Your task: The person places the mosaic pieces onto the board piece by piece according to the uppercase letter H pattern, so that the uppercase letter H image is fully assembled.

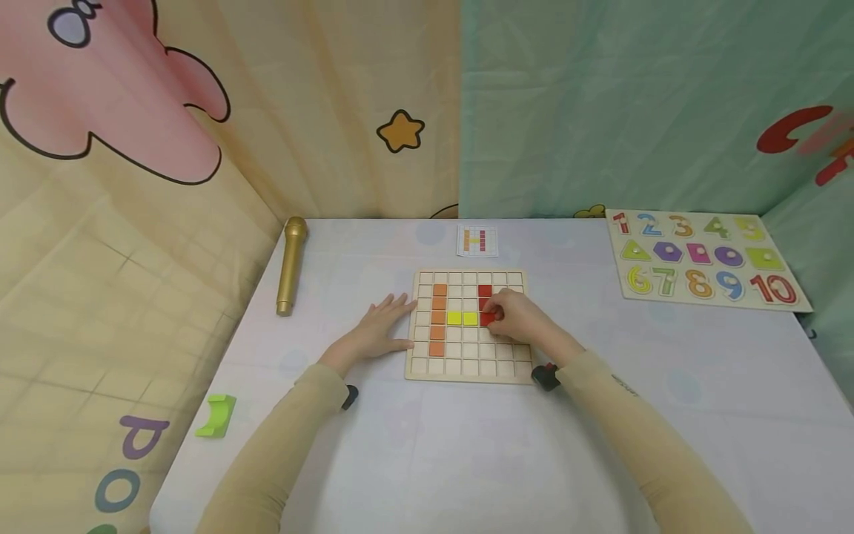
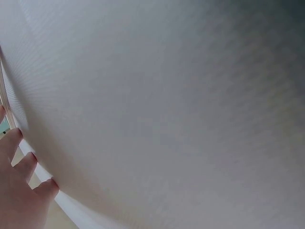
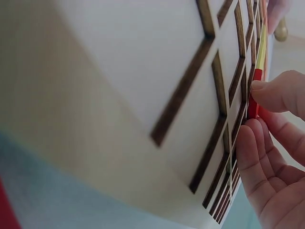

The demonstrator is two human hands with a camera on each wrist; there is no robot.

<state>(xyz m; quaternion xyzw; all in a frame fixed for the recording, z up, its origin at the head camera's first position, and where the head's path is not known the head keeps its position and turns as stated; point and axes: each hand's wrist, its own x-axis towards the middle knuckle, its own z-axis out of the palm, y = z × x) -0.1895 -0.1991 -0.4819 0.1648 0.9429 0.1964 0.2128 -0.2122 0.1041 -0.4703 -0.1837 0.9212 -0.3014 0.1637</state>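
Observation:
On the table lies a square wooden grid board [image 1: 470,366] with shallow cells. Several orange tiles [image 1: 437,317] form a column at its left, and two yellow tiles [image 1: 454,318] sit side by side right of that column. My right hand [image 1: 523,319] pinches a red tile [image 3: 256,93] between thumb and finger, low over the cell beside the yellow pair. Above it in the same column are more red tiles [image 1: 485,290], partly covered by the fingers. With fingers spread, my left hand [image 1: 373,331] rests at the board's left edge, its fingertips and thumb touching the rim.
Behind the board lies a small pattern card [image 1: 477,241] showing orange, yellow and red squares. A gold microphone [image 1: 290,267] is at the back left, a green curved block [image 1: 216,416] at the front left. A number-and-shape puzzle board [image 1: 707,259] lies at the back right.

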